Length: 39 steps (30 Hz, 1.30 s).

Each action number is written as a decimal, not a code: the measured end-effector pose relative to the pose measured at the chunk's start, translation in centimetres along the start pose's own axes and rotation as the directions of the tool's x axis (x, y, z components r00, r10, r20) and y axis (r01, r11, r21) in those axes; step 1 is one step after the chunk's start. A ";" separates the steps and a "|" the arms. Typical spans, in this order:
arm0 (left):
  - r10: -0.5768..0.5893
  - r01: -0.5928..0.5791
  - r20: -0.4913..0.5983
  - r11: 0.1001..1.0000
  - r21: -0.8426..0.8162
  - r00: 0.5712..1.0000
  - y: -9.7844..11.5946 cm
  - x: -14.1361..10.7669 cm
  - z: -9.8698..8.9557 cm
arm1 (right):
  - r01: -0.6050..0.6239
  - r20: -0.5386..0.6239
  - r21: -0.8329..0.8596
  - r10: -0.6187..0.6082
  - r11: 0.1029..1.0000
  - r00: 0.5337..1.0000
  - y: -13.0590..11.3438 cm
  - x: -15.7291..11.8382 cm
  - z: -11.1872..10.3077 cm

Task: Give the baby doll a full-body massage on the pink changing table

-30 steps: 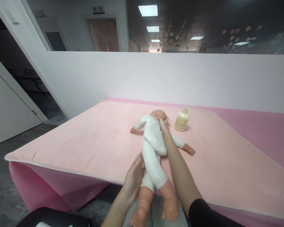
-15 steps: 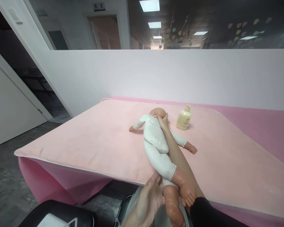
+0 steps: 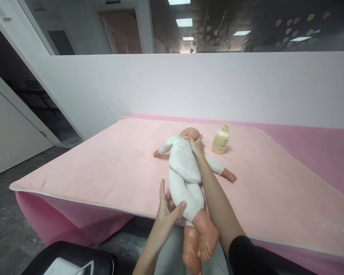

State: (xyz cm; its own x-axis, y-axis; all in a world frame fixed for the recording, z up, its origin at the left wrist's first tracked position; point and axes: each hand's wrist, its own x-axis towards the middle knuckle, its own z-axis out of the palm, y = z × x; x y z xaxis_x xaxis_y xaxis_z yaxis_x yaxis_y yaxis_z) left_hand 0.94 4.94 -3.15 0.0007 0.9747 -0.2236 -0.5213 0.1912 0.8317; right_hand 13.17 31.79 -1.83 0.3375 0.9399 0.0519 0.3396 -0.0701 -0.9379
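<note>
A baby doll (image 3: 185, 164) with a white cloth body and tan plastic head, hands and legs lies on its back on the pink padded cover (image 3: 120, 164). Its lower legs stick out past the near edge. My right hand (image 3: 196, 145) is closed at the side of its head and neck, the forearm running along the body; the fingers beneath are hidden. At the thigh, my left hand (image 3: 169, 208) cups the doll, thumb on top, index finger stretched out beside it and the other fingers partly tucked under. Beyond the doll's arm stands a pale yellow bottle (image 3: 221, 140).
A white half wall (image 3: 203, 88) with glass above closes off the far side. Pink cloth (image 3: 60, 217) hangs from the near left edge. A black chair (image 3: 71, 259) with a white object on it is at the lower left.
My left hand has turned and moved from below the doll's legs up to its thigh. The legs have shifted left and straightened somewhat. My right hand keeps its place at the head.
</note>
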 end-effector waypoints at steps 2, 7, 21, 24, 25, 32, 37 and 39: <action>0.037 -0.037 -0.052 0.999 -0.008 0.998 -0.5 0.4 -0.3 | -0.001 0.020 -0.004 0.001 1.000 1.000 0.0 0.0 0.0; 0.200 -0.165 -0.145 0.961 0.222 0.969 0.2 0.5 -3.2 | -0.021 0.045 0.016 0.021 1.000 0.999 0.0 0.1 0.0; 0.277 -0.172 0.149 0.059 0.983 0.949 1.6 -3.1 -2.2 | -0.014 0.085 0.053 0.009 0.998 0.996 -2.0 0.7 -1.7; 0.486 -0.242 0.259 -0.099 0.965 0.835 3.8 -1.0 -1.2 | 0.046 0.019 0.150 -0.050 0.988 0.999 -3.1 0.7 -2.8; 0.582 -0.275 0.297 -0.128 0.953 0.757 4.7 0.3 -0.6 | 0.074 0.000 0.175 -0.075 0.982 0.997 -3.5 0.7 -3.3; 0.512 -0.472 0.596 -0.364 0.803 0.619 7.3 13.2 3.3 | 0.345 -0.070 0.238 -0.339 0.908 0.938 -6.5 -1.7 -4.8; 0.391 -0.469 0.502 -0.185 0.864 0.771 6.0 18.1 0.7 | 0.647 0.098 0.085 -0.652 0.758 0.752 -3.8 -6.2 -5.0; 0.391 -0.504 0.480 -0.047 0.863 0.785 5.5 18.8 -0.7 | 0.728 0.199 0.018 -0.716 0.686 0.670 -1.5 -8.1 -5.6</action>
State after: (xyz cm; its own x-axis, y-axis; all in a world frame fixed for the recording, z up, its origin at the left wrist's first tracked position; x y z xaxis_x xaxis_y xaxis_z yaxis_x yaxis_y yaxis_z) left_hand -2.46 24.25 -3.12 0.2060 0.8959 0.3935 0.7602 -0.3998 0.5121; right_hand 14.83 22.38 1.08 -0.1916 0.7459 0.6379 0.4628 0.6418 -0.6115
